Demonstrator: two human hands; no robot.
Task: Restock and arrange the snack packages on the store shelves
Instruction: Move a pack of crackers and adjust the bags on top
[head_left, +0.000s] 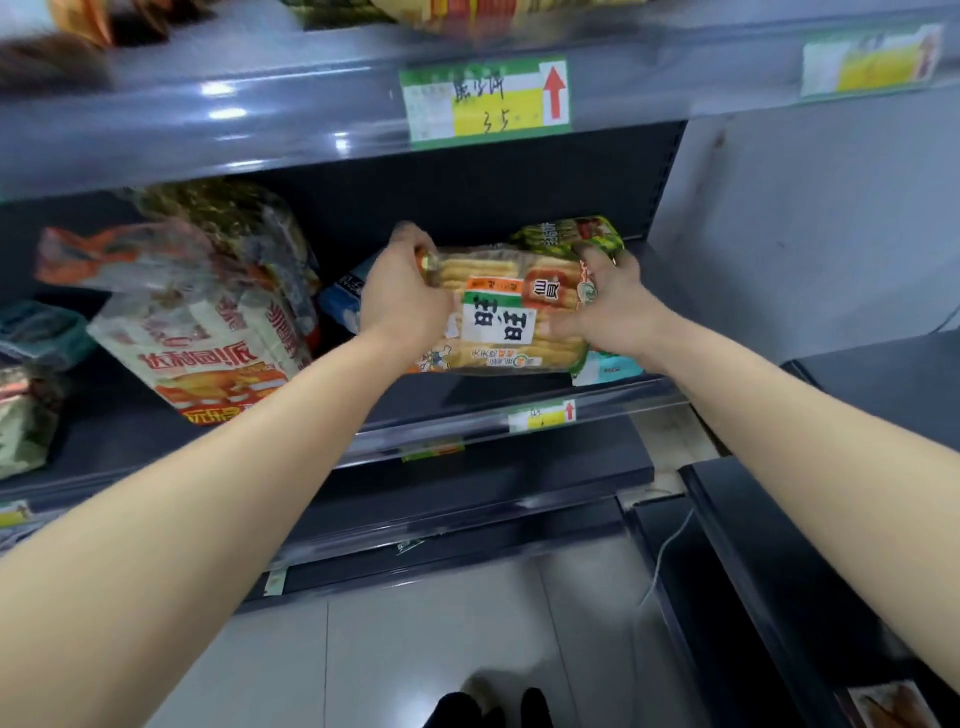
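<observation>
On the left of the middle shelf (447, 388), a white-and-orange snack bag (208, 343) is leaned among blurred packages. The left hand (400, 301) is closed around the left end of the rice cracker package (504, 312), which is held just above the shelf at its right side. The right end is gripped by the right hand (613, 306). A green package (566, 234) is seen behind it.
</observation>
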